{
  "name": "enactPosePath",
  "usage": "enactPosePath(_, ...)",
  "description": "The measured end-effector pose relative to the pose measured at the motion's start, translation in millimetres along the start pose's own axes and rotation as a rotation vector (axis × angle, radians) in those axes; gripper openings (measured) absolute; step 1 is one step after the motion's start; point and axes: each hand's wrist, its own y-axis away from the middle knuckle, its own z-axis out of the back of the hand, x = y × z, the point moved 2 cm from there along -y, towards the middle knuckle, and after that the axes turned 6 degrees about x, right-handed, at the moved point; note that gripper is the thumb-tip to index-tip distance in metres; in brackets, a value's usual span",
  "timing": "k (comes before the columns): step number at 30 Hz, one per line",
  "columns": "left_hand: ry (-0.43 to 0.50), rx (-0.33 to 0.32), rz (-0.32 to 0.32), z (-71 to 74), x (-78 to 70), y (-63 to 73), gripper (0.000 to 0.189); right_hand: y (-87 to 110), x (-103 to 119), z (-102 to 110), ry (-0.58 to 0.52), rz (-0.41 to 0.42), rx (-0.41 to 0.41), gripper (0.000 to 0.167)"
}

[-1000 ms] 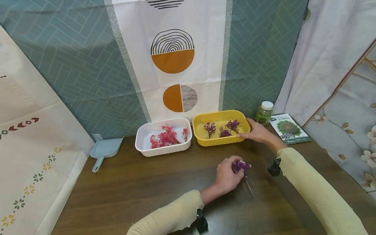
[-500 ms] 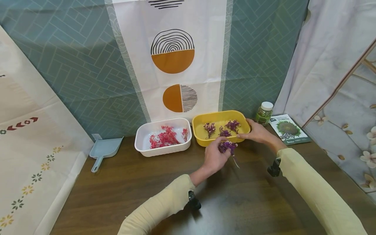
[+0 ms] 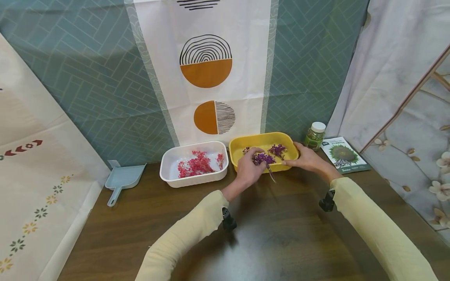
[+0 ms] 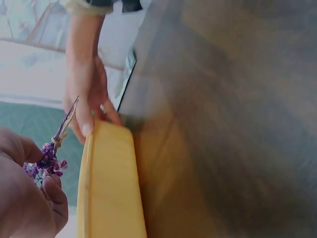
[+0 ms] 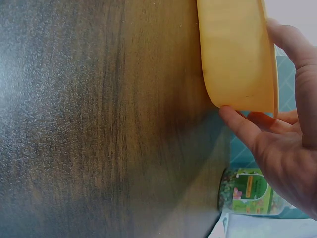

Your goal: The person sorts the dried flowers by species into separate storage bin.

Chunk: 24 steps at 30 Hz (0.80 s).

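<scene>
My left hand (image 3: 249, 168) pinches a small bunch of purple dried flowers (image 4: 47, 161) between thumb and fingers, over the near side of the yellow plastic tray (image 3: 242, 141). Its tied stems point toward the near right and hang past the rim. More purple sprigs (image 3: 277, 150) lie inside the tray; some are partly hidden behind the left hand. At the tray's right end, my right hand (image 3: 309, 158) holds the rim and corner, the thumb on the near side and fingers around the outside, as the right wrist view (image 5: 285, 134) confirms.
To the left stands a white tray (image 3: 168, 171) with pink dried flowers (image 3: 197, 164). A pale blue dustpan (image 3: 124, 177) lies farther left. Beyond the right hand are a white-capped jar (image 3: 315, 136) and a seed packet (image 3: 344, 155). A patterned cloth (image 3: 299, 78) hangs behind.
My left hand has carried the purple bunch from the table's middle forward and leftward to above the yellow tray. The right hand has stayed on the tray's right end.
</scene>
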Motion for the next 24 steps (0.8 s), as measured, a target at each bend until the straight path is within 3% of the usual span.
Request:
enactPosePath(6,-0.072,-0.029,0.032,5.2,4.2,-17.8,0.035,0.0,0.0,0.3,-0.006,-0.009,0.001,0.102)
enactPosePath(13,-0.087,0.01,0.151,2.9,9.8,-35.6,0.035,1.8,0.1,0.2,-0.008,-0.013,0.009,0.101)
enactPosePath(24,-0.142,-0.039,0.195,9.5,25.7,-60.2,0.036,0.8,1.5,-0.5,-0.029,-0.047,0.02,0.103)
